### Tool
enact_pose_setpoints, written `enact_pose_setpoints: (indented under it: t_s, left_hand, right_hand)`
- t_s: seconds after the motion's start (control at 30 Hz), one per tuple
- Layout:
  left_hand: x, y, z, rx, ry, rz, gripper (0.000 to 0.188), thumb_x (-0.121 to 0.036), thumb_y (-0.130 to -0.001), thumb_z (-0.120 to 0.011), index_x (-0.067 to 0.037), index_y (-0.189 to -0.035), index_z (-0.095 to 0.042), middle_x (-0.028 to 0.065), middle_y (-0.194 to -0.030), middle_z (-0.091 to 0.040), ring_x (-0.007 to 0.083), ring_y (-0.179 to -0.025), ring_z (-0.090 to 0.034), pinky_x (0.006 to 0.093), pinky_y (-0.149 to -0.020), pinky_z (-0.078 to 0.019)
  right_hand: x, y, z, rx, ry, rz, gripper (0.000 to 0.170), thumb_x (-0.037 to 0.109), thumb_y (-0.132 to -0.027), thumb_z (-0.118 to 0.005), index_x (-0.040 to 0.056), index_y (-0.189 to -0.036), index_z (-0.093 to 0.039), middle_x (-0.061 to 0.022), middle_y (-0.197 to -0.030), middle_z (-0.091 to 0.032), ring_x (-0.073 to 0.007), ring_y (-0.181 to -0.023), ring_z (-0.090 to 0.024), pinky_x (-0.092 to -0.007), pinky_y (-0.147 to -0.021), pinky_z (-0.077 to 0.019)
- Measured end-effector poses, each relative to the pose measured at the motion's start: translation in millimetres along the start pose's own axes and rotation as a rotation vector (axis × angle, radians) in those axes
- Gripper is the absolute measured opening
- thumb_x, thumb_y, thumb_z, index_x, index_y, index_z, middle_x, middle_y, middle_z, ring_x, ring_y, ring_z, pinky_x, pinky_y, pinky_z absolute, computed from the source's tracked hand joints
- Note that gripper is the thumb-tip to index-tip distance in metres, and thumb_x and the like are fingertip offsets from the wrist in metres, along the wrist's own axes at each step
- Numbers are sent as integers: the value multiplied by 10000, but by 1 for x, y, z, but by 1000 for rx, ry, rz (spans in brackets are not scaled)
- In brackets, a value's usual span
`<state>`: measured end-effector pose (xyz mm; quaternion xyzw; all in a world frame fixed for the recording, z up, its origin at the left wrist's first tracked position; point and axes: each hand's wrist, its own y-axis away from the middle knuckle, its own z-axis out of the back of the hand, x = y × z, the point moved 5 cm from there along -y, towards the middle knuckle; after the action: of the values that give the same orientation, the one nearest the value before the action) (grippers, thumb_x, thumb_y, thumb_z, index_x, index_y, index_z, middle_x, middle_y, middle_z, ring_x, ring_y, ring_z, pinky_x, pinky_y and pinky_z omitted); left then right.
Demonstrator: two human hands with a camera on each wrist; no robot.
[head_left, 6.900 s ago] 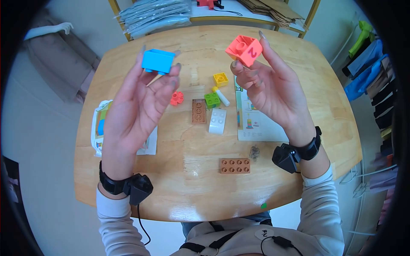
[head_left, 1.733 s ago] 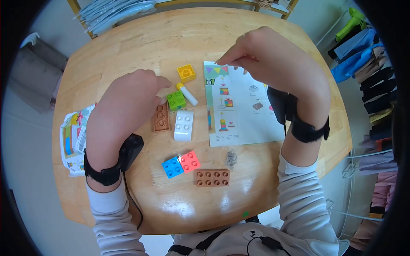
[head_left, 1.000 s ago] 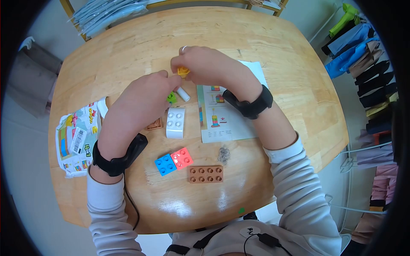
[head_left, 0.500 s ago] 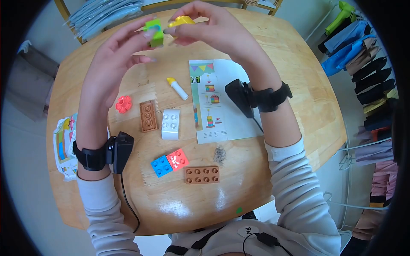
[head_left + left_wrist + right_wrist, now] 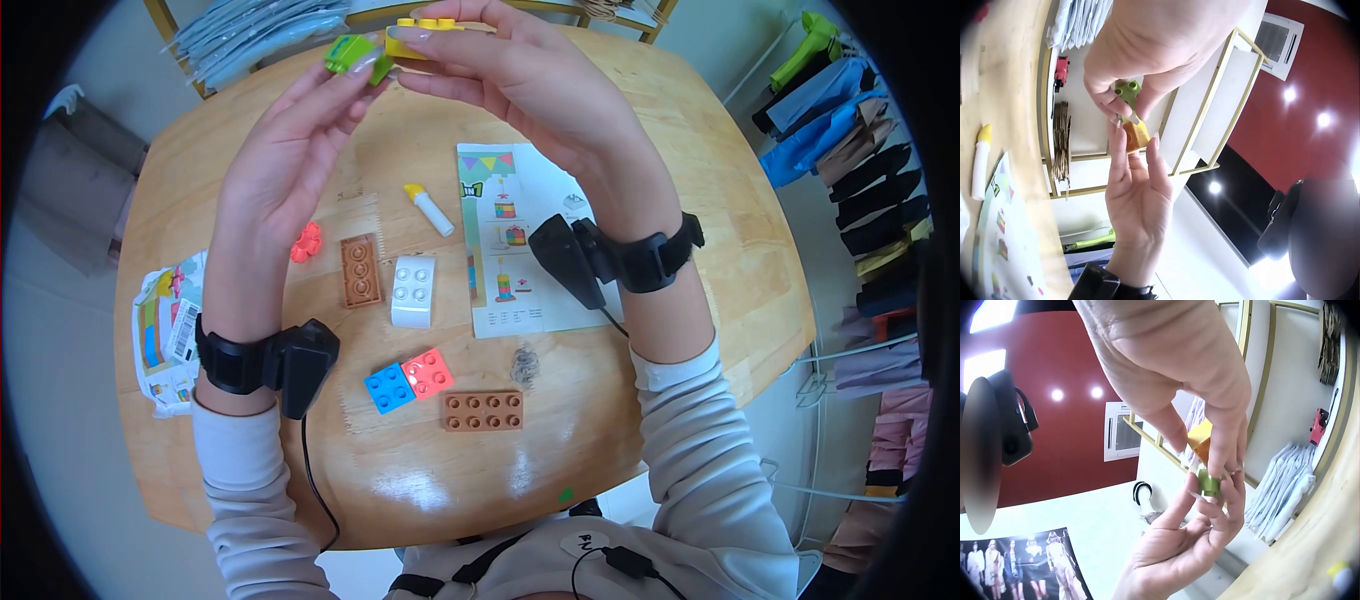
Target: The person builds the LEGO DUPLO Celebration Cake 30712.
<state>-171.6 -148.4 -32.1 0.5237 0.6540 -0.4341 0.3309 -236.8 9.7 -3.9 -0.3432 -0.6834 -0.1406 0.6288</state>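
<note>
High over the far part of the table, both hands are raised close together. My left hand (image 5: 290, 160) pinches a green toy building brick (image 5: 346, 52), its studs showing in the left wrist view. The right hand (image 5: 560, 95) holds a yellow brick (image 5: 402, 50) between thumb and fingers, studs upward in the head view. In the wrist views the two bricks are right beside each other, partly covered by fingers. Below, a blue brick (image 5: 390, 388) and a coral-red brick (image 5: 428, 373) lie side by side, near a brown eight-stud brick (image 5: 483, 410).
A white curved brick (image 5: 412, 292), another brown piece (image 5: 361, 270), a candle piece (image 5: 430, 210) and a red flower piece (image 5: 307, 242) lie mid-table. The printed instruction sheet (image 5: 545, 305) is at right, a toy packet (image 5: 165, 345) at left.
The blue and red bricks, held in the hands at first, now lie on the table. Both hands reached forward, took the green and yellow bricks off the table and raised them together.
</note>
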Motion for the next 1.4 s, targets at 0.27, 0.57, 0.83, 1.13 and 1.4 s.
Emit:
enact_pose_setpoints:
  t_s: [0.27,0.57,0.83,1.13,1.4]
  left_hand:
    - [-9,8,-14,-73,-244,-91,397,-176,-906,-711,20,-1234,-599,40,-1070,-652,113,-958,-612,234,-889,-476]
    - [-43,22,-33,-127,-973,-526,442,-169,-810,-784,-68,-1218,-649,26,-938,-684,99,-820,-647,231,-728,-534]
    - [-66,41,-59,-26,-1420,-694,417,-94,-795,-777,-51,-1192,-658,40,-967,-684,128,-826,-636,249,-782,-525]
    - [-68,43,-56,-51,-1529,-650,360,-115,-782,-790,-17,-1095,-643,80,-972,-704,160,-832,-658,269,-757,-523]
    - [-65,60,-75,197,-1440,-431,369,-120,-744,-796,-20,-1064,-641,88,-904,-671,194,-775,-631,290,-712,-509]
  right_hand:
    - [16,3,-4,2,257,102,409,115,-904,-715,-1,-1213,-474,-76,-1094,-614,-108,-1009,-607,-217,-876,-505]
    - [42,13,-3,83,318,248,395,-13,-866,-708,-27,-1220,-534,-92,-1107,-649,-111,-998,-635,-237,-882,-526]
    - [57,34,-31,141,748,490,364,-45,-831,-694,-13,-1180,-597,-92,-1106,-666,-157,-1035,-645,-292,-950,-515]
    - [43,16,-30,109,733,562,398,20,-796,-748,0,-1167,-605,-95,-1091,-672,-211,-1023,-660,-314,-949,-513]
    - [52,80,-41,-137,1040,653,360,146,-805,-766,1,-1084,-592,-177,-957,-692,-359,-859,-684,-388,-734,-538]
